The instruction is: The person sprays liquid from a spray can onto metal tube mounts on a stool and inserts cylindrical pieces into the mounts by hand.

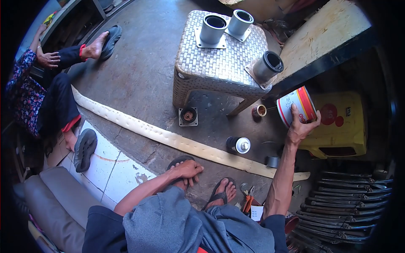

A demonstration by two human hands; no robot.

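Cylindrical can (pixel 291 101), glossy white-red, tilted. Right hand (pixel 299 126): grip clamped around it. Left hand (pixel 187 170): grip loosely curled, fingers apart. Woven-textured stool (pixel 211 63) bears three square-flanged cylinders (pixel 212 35).

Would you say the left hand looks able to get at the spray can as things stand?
Probably yes: the left hand seems to hold nothing, and only the flat, pale strip appears to lie between it and the spray can.

- Dark navy sleeves (pixel 105 231), short and plain
- Grey, creased cloth (pixel 162 223) covering both thighs
- A small patch of red fabric (pixel 202 250)
- Dark strapped sandals (pixel 219 196)
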